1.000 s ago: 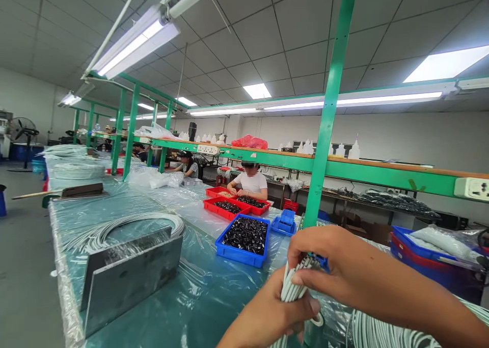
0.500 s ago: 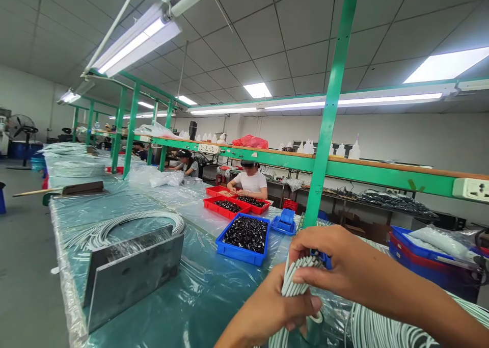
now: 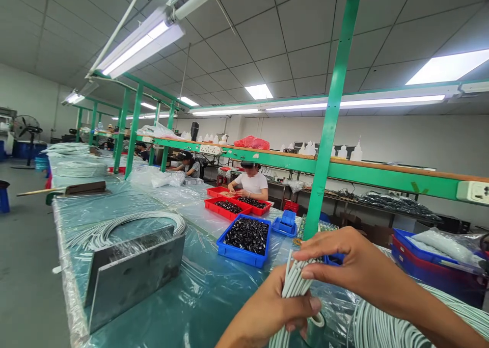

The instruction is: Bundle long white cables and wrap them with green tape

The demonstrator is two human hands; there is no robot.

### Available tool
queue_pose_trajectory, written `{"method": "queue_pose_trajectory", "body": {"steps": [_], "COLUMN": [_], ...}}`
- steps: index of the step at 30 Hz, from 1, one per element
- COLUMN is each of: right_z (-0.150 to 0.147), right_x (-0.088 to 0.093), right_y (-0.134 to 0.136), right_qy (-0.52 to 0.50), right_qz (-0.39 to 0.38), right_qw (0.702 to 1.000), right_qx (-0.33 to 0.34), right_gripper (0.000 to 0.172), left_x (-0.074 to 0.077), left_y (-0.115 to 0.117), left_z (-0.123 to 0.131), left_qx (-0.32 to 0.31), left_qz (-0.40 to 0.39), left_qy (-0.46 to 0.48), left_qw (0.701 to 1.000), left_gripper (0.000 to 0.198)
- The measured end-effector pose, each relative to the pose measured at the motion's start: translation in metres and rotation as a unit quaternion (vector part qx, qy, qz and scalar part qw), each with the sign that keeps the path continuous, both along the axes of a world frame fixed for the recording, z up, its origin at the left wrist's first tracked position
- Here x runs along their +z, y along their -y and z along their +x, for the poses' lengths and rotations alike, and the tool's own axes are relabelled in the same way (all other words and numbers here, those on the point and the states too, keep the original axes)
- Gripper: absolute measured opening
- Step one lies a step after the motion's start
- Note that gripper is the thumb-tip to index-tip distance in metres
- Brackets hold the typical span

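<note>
On the plastic-covered bench point(image 3: 160, 307), near a blue tray point(image 3: 229, 248) of black parts point(image 3: 246, 236) and a coiled white cable point(image 3: 385, 332), the left hand point(image 3: 267, 312) clenches a bundle of white cables point(image 3: 294, 287) while the right hand point(image 3: 353, 266) pinches its upper end.

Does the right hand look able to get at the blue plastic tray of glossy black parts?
Probably yes: the right hand, fingers at the white cable bundle, is close by, and only clear plastic sheeting lies between it and the blue tray.
</note>
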State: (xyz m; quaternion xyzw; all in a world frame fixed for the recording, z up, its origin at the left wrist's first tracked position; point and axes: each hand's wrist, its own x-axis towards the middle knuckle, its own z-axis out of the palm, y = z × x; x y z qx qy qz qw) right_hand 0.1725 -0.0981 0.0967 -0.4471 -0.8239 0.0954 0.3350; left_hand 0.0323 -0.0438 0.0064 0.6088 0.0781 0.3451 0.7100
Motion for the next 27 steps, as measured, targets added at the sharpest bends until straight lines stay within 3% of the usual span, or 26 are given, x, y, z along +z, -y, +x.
{"method": "queue_pose_trajectory", "body": {"steps": [7,17,22,27], "right_z": [-0.005,-0.012,-0.012,-0.012], "right_x": [-0.003,0.001,0.000,-0.005], "right_y": [0.002,0.008,0.012,0.008], "right_qy": [0.091,0.094,0.094,0.019], "right_qz": [0.071,0.044,0.007,-0.031], "right_qw": [0.993,0.995,0.995,0.998], "right_qx": [0.009,-0.002,-0.034,-0.043], "right_gripper": [0.007,0.019,0.010,0.006], "left_x": [-0.001,0.000,-0.003,-0.005], "left_y": [-0.002,0.002,0.003,0.005], "left_z": [0.002,0.002,0.004,0.005], "left_qx": [0.014,0.008,0.010,0.025], "left_qz": [0.002,0.008,-0.004,0.011], "left_qy": [-0.032,-0.043,-0.046,-0.041], "left_qw": [0.999,0.999,0.999,0.999], "left_gripper": [0.030,0.020,0.025,0.025]}}
